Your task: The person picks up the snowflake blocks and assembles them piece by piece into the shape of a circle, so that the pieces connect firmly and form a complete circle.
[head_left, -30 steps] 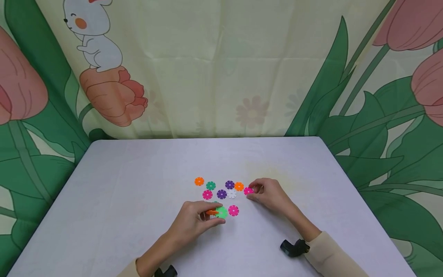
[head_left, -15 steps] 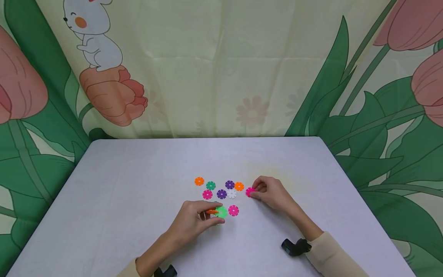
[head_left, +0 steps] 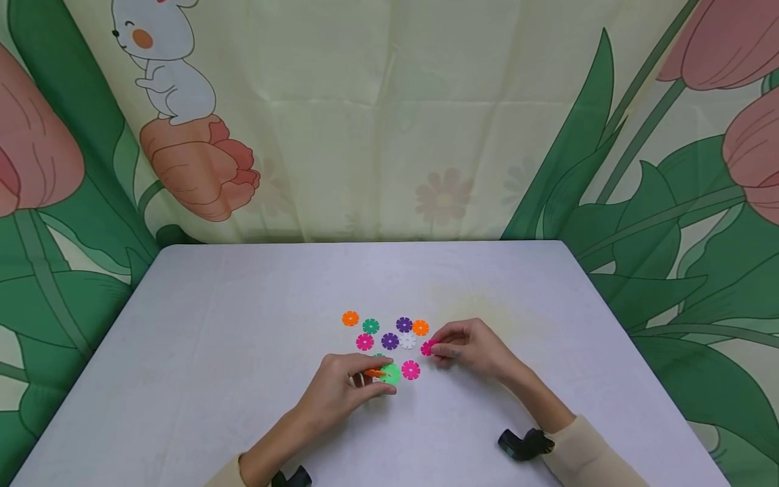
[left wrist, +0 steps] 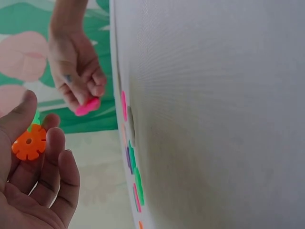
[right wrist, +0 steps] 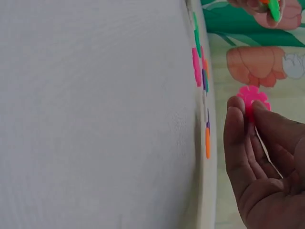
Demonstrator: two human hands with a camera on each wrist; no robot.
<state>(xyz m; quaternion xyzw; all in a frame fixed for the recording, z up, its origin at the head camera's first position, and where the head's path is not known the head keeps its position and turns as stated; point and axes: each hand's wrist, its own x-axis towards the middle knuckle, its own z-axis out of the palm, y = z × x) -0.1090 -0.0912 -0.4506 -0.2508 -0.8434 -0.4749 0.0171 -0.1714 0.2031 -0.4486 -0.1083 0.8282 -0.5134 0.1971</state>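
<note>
My left hand [head_left: 343,385] pinches a light green notched disc [head_left: 390,374] joined to an orange notched disc [left wrist: 29,141], held above the table. Its thumb and index finger grip the green disc's edges. To the right, my right hand [head_left: 471,348] pinches a pink notched disc [right wrist: 254,99] between thumb and fingertips, raised off the table in the right wrist view. Another pink disc [head_left: 410,370] lies on the table just right of the green one. The left hand's pieces partly hide a darker green disc [head_left: 379,356] behind them.
Loose notched discs lie beyond the hands: an orange disc [head_left: 349,318], a green disc [head_left: 370,327], a pink disc [head_left: 364,342], purple discs [head_left: 390,341], a white disc [head_left: 407,340] and another orange disc [head_left: 420,328]. A white cloth covers the table [head_left: 213,352]; a printed curtain [head_left: 341,135] hangs behind.
The right hand has lifted its pink disc from the right end of the loose discs and brought it back left and nearer the left hand. The left hand stays nearly still.
</note>
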